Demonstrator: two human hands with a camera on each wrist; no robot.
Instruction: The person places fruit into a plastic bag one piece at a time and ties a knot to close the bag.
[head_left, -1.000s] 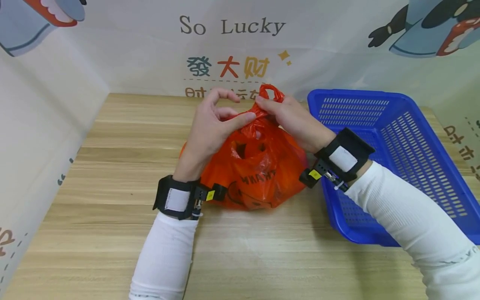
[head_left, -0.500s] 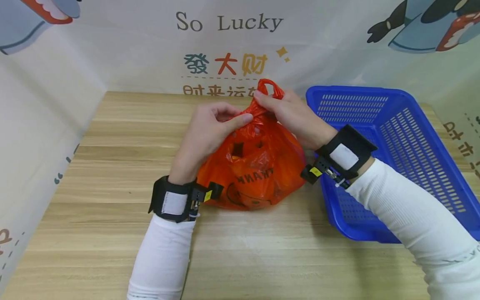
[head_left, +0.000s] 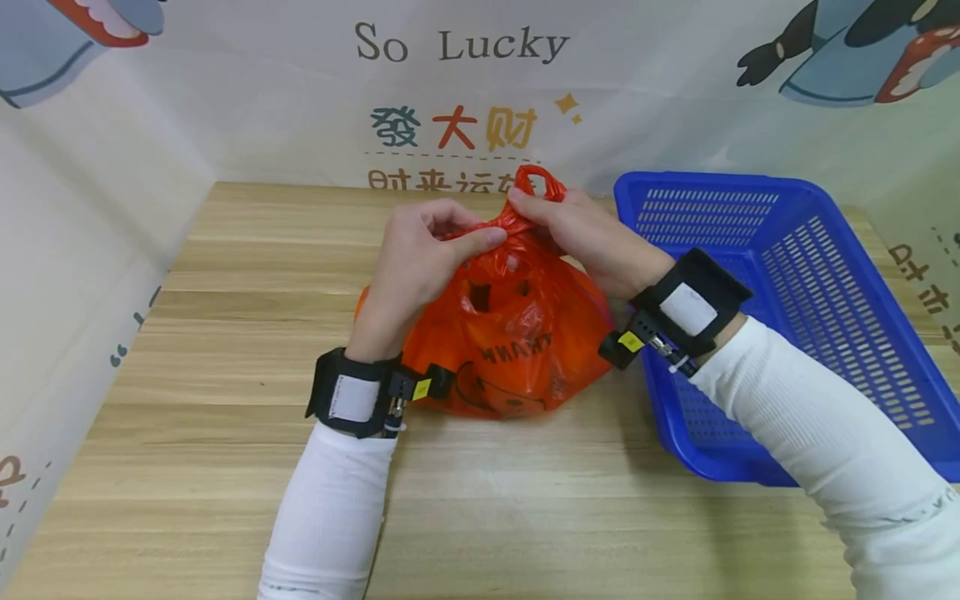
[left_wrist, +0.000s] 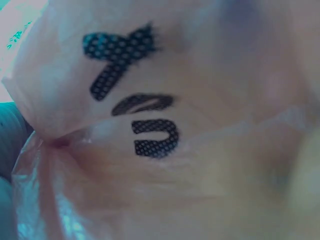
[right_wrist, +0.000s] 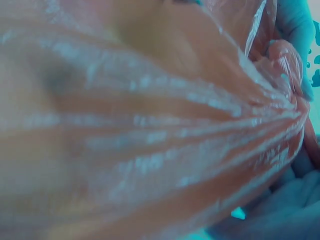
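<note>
A red plastic carrier bag (head_left: 517, 342), full and printed with dark lettering, stands on the wooden table in the head view. My left hand (head_left: 420, 258) pinches its gathered neck between thumb and fingers. My right hand (head_left: 592, 237) grips the same neck from the other side, and a handle loop pokes up above its thumb. The left wrist view is filled by the bag's printed side (left_wrist: 215, 165). Taut folds of the bag (right_wrist: 175, 130) run to the right hand's fingers in the right wrist view. What the bag contains shows only as blurred shapes.
A blue perforated plastic basket (head_left: 772, 250) stands to the right, partly under my right forearm. Behind the table (head_left: 247, 333) rises a white printed sheet (head_left: 285, 100), with more of it along both sides.
My left fingers, spread a second ago, have closed in on the bag's neck. The bag rose and narrowed slightly half a second ago, then settled lower and wider. The right hand keeps its grip.
</note>
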